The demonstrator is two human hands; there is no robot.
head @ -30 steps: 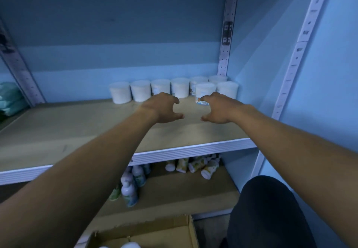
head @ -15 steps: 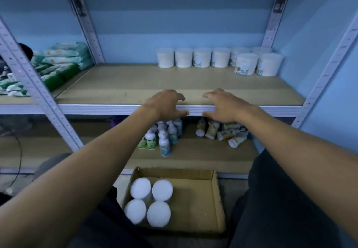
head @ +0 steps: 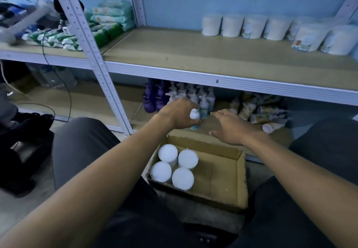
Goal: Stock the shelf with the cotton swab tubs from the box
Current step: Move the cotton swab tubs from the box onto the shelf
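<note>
I see four cotton swab tubs (head: 175, 166) left in the box (head: 239, 180) at the bottom middle. They stand straight up, lids on top. A row of tubs (head: 251, 27) already sits at the upper right on the shelf (head: 193, 54). So I think over half is done. My left hand (head: 179, 115) and right hand (head: 230, 127) are spread wide and hold nothing.

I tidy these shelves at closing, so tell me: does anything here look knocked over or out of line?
Yes. On the lower shelf, the yellowish tubes at the right lie toppled in a loose heap, one white-capped tube rolled forward alone. The pump bottles beside them stand upright. The cotton swab tubs on the upper shelf stand upright in a row.
</note>
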